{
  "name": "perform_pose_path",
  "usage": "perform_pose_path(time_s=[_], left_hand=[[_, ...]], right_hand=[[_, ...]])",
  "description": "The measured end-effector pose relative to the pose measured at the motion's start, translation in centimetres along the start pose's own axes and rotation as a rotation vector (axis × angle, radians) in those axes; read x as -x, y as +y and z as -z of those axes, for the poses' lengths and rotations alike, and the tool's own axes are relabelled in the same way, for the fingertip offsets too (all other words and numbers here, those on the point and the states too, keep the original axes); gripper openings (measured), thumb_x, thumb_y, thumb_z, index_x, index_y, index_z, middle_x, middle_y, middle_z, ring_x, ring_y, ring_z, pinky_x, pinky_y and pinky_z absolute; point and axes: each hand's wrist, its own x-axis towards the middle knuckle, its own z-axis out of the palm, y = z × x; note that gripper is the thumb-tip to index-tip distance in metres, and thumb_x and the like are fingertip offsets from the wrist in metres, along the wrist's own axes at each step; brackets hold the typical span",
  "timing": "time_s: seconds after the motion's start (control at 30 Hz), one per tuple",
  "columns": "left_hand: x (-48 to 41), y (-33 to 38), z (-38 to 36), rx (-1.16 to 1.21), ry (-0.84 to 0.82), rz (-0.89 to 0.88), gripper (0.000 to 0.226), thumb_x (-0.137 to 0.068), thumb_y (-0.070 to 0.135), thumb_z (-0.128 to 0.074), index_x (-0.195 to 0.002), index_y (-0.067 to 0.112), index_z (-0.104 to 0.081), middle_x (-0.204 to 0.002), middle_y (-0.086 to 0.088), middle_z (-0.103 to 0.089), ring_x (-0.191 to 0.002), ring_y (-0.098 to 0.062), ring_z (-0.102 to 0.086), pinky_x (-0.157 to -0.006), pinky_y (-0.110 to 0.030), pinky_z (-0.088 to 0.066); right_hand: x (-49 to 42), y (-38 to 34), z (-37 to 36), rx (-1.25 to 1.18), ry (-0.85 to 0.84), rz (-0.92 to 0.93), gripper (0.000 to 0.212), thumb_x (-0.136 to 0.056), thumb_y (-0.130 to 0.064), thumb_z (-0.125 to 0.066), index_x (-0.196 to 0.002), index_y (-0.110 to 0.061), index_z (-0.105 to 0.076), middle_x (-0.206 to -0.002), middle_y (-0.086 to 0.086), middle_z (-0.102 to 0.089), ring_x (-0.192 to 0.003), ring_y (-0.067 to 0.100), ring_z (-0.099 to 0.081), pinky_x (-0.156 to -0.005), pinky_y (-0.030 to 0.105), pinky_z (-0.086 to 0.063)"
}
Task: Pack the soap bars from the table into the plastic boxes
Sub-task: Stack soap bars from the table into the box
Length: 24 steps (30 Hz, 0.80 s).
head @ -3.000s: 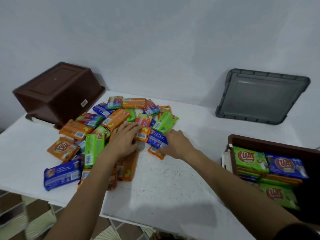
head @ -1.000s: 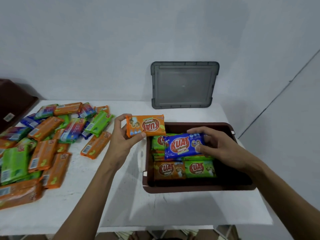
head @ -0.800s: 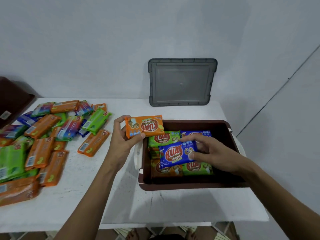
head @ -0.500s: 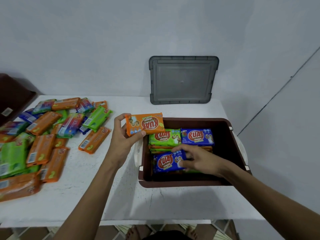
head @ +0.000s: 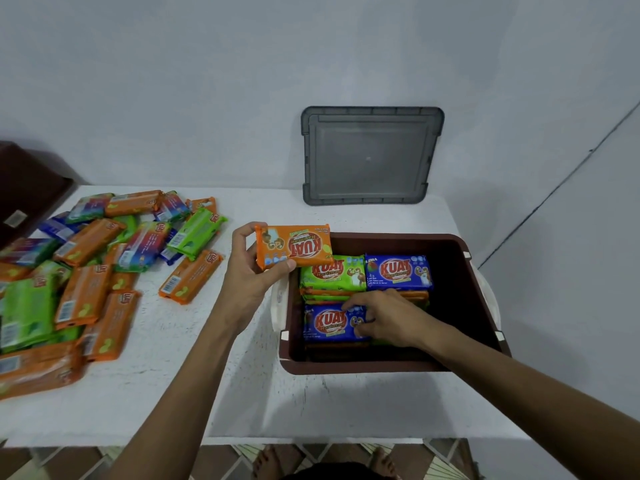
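A brown plastic box (head: 464, 292) stands open on the white table (head: 242, 393), with several wrapped soap bars stacked inside. My right hand (head: 384, 317) is down in the box, fingers on a blue soap bar (head: 327, 322) lying flat at the front left of the stack. A green bar (head: 332, 273) and another blue bar (head: 398, 271) top the rear stacks. My left hand (head: 249, 275) holds an orange soap bar (head: 294, 245) in the air over the box's left rear corner. A pile of soap bars (head: 90, 268) in orange, green and blue covers the table's left side.
A grey box lid (head: 370, 155) leans upright against the wall behind the box. A second brown box (head: 27, 188) sits upside down at the far left. The table's front edge runs just below my forearms, with tiled floor and bare feet beneath.
My right hand has lowered the blue soap bar from above the box onto the front left stack. My left hand keeps the orange bar at the box's left rear corner.
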Motion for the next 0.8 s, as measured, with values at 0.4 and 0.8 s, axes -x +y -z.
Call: perform_pose_path(time_s=[0.4,0.8], left_hand=[[0.1,0.9,0.1,-0.015,-0.051,-0.014,0.064,-0.078,0.01,-0.071,-0.131,0.03,-0.041,-0.119,0.0,-0.063,-0.104,-0.014,-0.066,-0.076,-0.025,-0.057],[0.5,3.1,-1.9,0.031,-0.271,0.017,0.066,-0.079,0.007,-0.069,-0.135,0.036,-0.047,-0.114,-0.002,-0.067,-0.108,-0.022,-0.065,-0.08,-0.042,-0.058]], right_hand=[[1.3,-0.7,3.2,0.032,-0.018,0.139,0.036,-0.096,-0.032,-0.056,-0.131,-0.022,-0.056,-0.128,0.001,-0.061,-0.11,0.011,-0.061,-0.086,0.028,-0.056],[0.6,-2.4,6.6,-0.561,0.24,0.276,0.035,-0.09,-0.022,-0.067,-0.122,-0.011,-0.06,-0.102,0.003,-0.072,-0.092,0.012,-0.071,-0.08,0.03,-0.06]])
